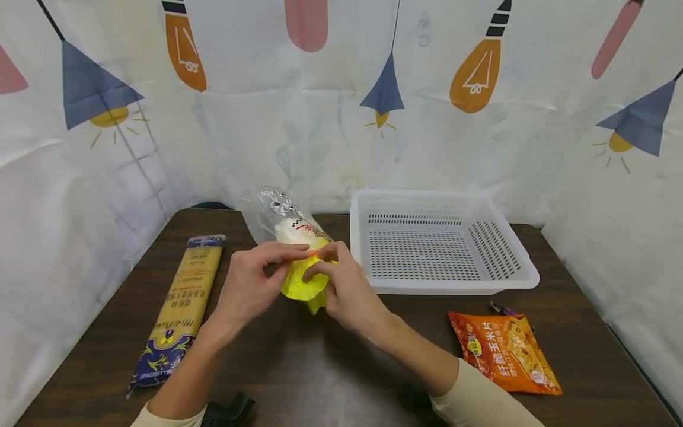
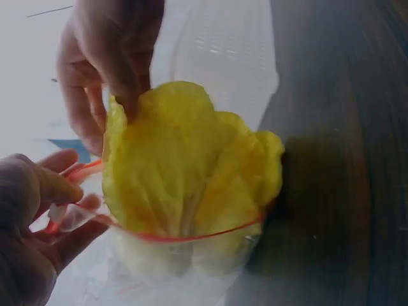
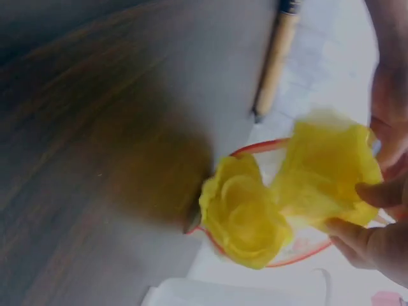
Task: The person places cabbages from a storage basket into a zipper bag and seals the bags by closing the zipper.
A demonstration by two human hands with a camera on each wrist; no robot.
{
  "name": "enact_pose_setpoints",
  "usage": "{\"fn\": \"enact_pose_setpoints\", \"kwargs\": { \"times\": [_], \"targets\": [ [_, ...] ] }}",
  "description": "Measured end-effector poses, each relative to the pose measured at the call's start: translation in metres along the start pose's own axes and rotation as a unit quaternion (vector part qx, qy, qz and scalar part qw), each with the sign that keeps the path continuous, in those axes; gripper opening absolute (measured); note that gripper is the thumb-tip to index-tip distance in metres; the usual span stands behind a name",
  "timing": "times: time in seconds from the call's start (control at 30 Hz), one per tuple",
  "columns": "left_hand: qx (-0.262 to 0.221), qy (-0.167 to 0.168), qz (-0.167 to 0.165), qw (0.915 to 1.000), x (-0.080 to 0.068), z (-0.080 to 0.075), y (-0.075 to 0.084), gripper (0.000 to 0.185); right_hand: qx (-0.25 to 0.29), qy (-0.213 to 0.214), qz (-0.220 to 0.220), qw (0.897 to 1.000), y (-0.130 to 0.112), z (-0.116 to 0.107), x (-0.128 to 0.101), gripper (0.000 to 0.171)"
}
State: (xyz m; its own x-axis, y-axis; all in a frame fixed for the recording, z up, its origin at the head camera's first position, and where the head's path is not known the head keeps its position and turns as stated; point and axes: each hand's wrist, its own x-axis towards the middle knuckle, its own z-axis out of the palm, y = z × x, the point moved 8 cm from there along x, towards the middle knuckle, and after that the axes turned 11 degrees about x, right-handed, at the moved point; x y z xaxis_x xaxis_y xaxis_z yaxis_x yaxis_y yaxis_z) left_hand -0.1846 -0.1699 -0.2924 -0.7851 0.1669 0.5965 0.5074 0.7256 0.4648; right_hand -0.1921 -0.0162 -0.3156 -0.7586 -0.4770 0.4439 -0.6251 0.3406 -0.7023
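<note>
Curtained-off workspace, wider room hidden: lamp-printed white sheet (image 1: 320, 148) behind and beside dark table (image 1: 331, 373).

Ruffled ylw pcs (image 2: 185, 159), partly out of clr bag (image 1: 276, 220), open, red-rimmed

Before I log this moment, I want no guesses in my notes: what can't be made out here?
Red writing at the clear bag: head view, too small to read.
Pale contents of that bag: left wrist view, blurred through the film.
Purple item: head view, partly hidden by the orange packet.
Black object by the left sleeve: head view, cut off by the bottom edge.
</note>
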Motion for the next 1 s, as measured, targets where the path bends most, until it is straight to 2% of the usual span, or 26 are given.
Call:
{"fn": "enact_pose_setpoints", "kwargs": {
  "times": [0.1, 0.3, 0.4, 0.6, 0.67, 0.73, 0.9, 0.93, 1.0],
  "targets": [
    [0.033, 0.008, -0.014, 0.9993, -0.001, 0.000, -0.005, 0.031, 0.029, -0.044, 0.059, 0.997, 0.005, 0.002, 0.000, 0.039],
    [0.063, 0.018, -0.019, 0.9977, -0.001, -0.003, -0.005, 0.029, 0.120, -0.021, 0.124, 0.985, 0.012, -0.001, -0.003, 0.031],
    [0.063, 0.015, -0.024, 0.9977, -0.001, -0.002, -0.004, 0.028, 0.135, -0.003, 0.166, 0.977, 0.017, -0.001, -0.006, 0.042],
    [0.064, 0.014, -0.036, 0.9972, -0.003, -0.002, -0.005, 0.032, 0.105, -0.007, 0.261, 0.960, 0.032, 0.010, -0.011, 0.067],
    [0.065, 0.014, -0.039, 0.9970, -0.003, -0.002, -0.005, 0.033, 0.100, -0.015, 0.278, 0.955, 0.037, 0.016, -0.012, 0.072],
    [0.063, 0.012, -0.042, 0.9970, -0.003, -0.002, -0.005, 0.033, 0.123, -0.019, 0.296, 0.947, 0.042, 0.022, -0.013, 0.072],
    [0.069, -0.001, -0.042, 0.9968, -0.004, -0.001, -0.005, 0.028, 0.241, 0.003, 0.335, 0.911, 0.049, 0.033, -0.013, 0.061],
    [0.071, -0.003, -0.040, 0.9967, -0.003, 0.000, -0.004, 0.027, 0.252, 0.011, 0.332, 0.909, 0.049, 0.033, -0.012, 0.059],
    [0.077, -0.008, -0.035, 0.9964, -0.003, 0.000, -0.004, 0.025, 0.245, 0.022, 0.316, 0.917, 0.047, 0.031, -0.009, 0.053]
  ]
}}
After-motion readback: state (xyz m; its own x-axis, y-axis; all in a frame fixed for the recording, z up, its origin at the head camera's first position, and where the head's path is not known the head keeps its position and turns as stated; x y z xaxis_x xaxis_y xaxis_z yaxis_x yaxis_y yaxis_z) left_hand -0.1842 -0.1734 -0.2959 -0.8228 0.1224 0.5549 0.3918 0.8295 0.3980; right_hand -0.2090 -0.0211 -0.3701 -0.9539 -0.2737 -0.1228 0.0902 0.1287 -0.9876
